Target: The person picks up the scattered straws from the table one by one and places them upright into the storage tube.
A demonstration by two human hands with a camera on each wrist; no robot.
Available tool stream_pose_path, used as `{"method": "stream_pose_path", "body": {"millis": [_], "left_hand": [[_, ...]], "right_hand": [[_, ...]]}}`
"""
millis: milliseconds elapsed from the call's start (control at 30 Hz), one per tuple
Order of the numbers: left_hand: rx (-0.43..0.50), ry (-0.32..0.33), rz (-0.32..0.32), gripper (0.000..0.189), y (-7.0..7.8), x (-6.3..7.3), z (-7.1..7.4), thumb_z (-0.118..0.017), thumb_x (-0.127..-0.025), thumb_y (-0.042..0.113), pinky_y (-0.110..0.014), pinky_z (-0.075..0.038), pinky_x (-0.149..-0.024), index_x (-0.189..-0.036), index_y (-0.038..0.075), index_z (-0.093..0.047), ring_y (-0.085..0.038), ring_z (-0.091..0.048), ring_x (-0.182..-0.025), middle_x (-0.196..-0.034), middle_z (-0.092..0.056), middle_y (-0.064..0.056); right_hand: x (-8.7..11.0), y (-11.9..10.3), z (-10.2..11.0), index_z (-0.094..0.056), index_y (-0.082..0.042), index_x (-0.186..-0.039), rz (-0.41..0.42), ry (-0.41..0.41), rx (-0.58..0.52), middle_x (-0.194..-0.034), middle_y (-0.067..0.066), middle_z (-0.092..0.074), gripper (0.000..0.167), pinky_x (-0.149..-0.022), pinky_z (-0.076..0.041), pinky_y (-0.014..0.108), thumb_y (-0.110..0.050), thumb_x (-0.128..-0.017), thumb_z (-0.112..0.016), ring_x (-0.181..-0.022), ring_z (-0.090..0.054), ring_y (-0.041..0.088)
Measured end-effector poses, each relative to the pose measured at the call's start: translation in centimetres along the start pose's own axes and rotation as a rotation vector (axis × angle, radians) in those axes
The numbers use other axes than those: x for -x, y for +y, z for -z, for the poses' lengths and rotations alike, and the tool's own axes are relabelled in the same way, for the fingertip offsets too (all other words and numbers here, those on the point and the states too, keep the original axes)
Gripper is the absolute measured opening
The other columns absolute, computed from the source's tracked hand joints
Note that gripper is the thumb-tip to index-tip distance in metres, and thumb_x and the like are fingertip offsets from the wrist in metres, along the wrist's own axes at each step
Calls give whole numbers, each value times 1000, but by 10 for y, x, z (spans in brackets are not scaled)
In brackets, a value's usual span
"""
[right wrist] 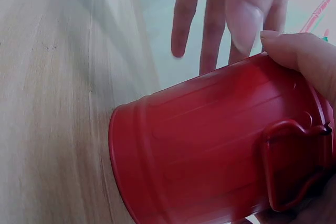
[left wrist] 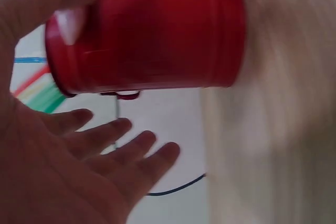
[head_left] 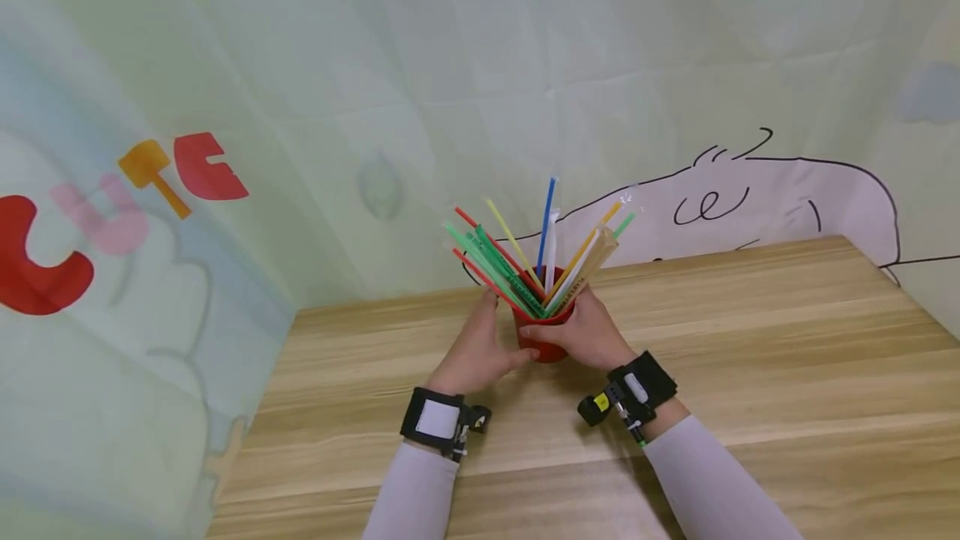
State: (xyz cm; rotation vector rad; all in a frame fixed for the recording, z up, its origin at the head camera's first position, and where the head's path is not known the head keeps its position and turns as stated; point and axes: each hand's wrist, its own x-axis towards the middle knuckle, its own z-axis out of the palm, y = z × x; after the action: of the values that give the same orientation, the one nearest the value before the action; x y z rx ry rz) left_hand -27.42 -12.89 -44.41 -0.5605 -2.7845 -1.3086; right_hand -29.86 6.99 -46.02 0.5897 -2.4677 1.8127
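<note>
A small red metal bucket [head_left: 542, 347] with ribbed sides and a wire handle stands near the middle of the tabletop, its base close over the wood. It holds a bunch of straws [head_left: 510, 273] in several colours, some in paper sleeves. My right hand [head_left: 596, 333] grips the bucket from the right, the thumb [right wrist: 299, 51] across its upper side close to the rim. On the left side, my left hand [head_left: 480, 350] is spread beside the bucket [left wrist: 163, 32], its four fingers [left wrist: 152, 156] straight and apart from the wall. The left thumb overlaps the bucket in the left wrist view.
The wood-grain table [head_left: 750, 340] meets a printed cloth backdrop [head_left: 480, 65] behind and to the left, with a cartoon figure and coloured letters. A wrist camera with a black strap [head_left: 431, 419] sits on each forearm, above light sleeves.
</note>
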Motion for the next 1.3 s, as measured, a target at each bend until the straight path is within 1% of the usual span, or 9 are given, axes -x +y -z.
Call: {"method": "stream_pose_path", "body": {"millis": [100, 233, 333, 400, 467, 633, 833, 1067, 1300], "left_hand": [[22, 7, -9, 114, -8, -3, -7, -92, -79, 30, -54, -29, -127, -164, 30, -17, -24, -30, -156, -168, -31, -3], [78, 16, -9, 115, -14, -8, -16, -94, -74, 42, -53, -28, -127, -161, 37, -20, -19, -32, -154, -165, -36, 3], [138, 12, -54, 108, -16, -12, -22, -95, -72, 44, -49, -32, -125, -158, 35, -31, -15, -41, -146, -156, -47, 7], [154, 15, -85, 103, -16, -15, -24, -96, -71, 43, -46, -34, -124, -155, 34, -36, -13, -46, -142, -151, -51, 10], [153, 22, -99, 99, -16, -17, -26, -95, -72, 41, -44, -37, -122, -154, 33, -39, -11, -49, -137, -148, -54, 11], [139, 68, -75, 100, -16, -18, -30, -95, -74, 36, -42, -40, -120, -154, 29, -36, -13, -49, -139, -149, -53, 6], [134, 95, -38, 94, -19, -14, -30, -93, -77, 33, -44, -43, -117, -153, 25, -38, -17, -52, -137, -148, -56, 2], [137, 81, -29, 93, -18, -16, -31, -91, -79, 30, -44, -46, -116, -155, 22, -37, -18, -55, -134, -147, -58, 0], [127, 71, -2, 97, -16, -18, -34, -92, -79, 26, -46, -46, -116, -156, 22, -34, -19, -56, -134, -146, -59, -1]], "right_hand": [[0, 1, -1, -51, -23, -141, 6, 2, -1, -133, 0, -63, 75, -109, -48, 49, -29, -79, -92, -123, -60, 23], [1, 3, -3, -51, -22, -141, 10, 6, -7, -131, 1, -63, 75, -108, -48, 47, -30, -79, -92, -121, -60, 23], [1, 3, -4, -50, -21, -142, 14, 7, -8, -132, 1, -63, 77, -107, -48, 46, -31, -78, -92, -120, -60, 23], [1, 3, -5, -50, -20, -142, 18, 6, -10, -132, 1, -63, 77, -107, -47, 46, -30, -78, -92, -120, -60, 23], [0, 3, -5, -50, -20, -142, 21, 5, -8, -133, 1, -62, 78, -108, -47, 46, -31, -78, -92, -121, -60, 23], [-2, 3, -4, -50, -21, -143, 28, 0, -2, -136, 1, -61, 80, -110, -45, 46, -30, -77, -93, -125, -58, 23], [-4, 5, -7, -54, -21, -140, 40, -1, 6, -132, 1, -63, 77, -109, -46, 46, -31, -75, -94, -123, -60, 22], [-3, 4, -5, -50, -22, -144, 23, 2, 5, -136, 0, -61, 81, -110, -45, 46, -31, -76, -94, -125, -58, 23], [-1, 3, -2, -47, -23, -145, 23, 5, -14, -137, 0, -61, 83, -111, -44, 47, -30, -77, -93, -126, -57, 24]]}}
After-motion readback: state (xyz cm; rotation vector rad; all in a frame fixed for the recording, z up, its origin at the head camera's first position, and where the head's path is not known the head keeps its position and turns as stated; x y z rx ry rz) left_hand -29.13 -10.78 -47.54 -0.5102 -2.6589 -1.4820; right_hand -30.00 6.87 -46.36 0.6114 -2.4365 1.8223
